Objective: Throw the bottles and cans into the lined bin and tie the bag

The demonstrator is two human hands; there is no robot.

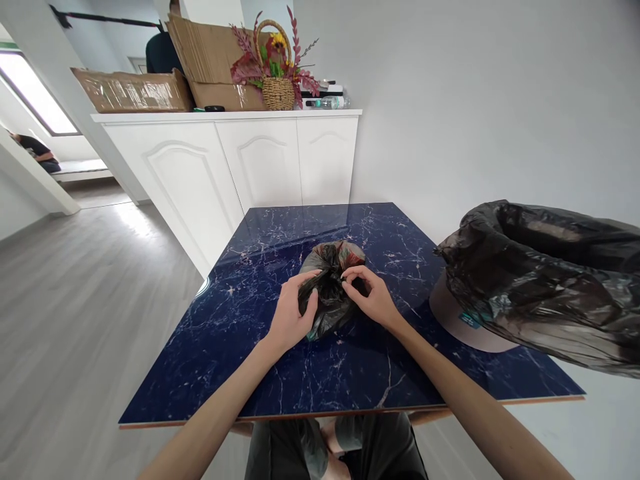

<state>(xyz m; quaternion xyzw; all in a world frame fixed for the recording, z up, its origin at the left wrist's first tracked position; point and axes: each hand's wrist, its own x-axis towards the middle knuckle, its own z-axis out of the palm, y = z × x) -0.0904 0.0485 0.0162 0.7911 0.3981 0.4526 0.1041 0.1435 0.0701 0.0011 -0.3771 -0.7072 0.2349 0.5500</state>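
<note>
A filled, dark, see-through plastic garbage bag sits on the blue marbled table, its top gathered and twisted at the middle. Reddish and green contents show faintly through the film. My left hand is curved over the bag's left side, thumb and forefinger bent around the gathered plastic. From the right, my right hand pinches the twisted top between thumb and fingertips. Part of the bag is covered by both hands.
A pinkish trash bin lined with a large black bag stands at the table's right. Beyond the table, a white cabinet carries cardboard boxes, a flower basket and a plastic bottle. A person sits far left.
</note>
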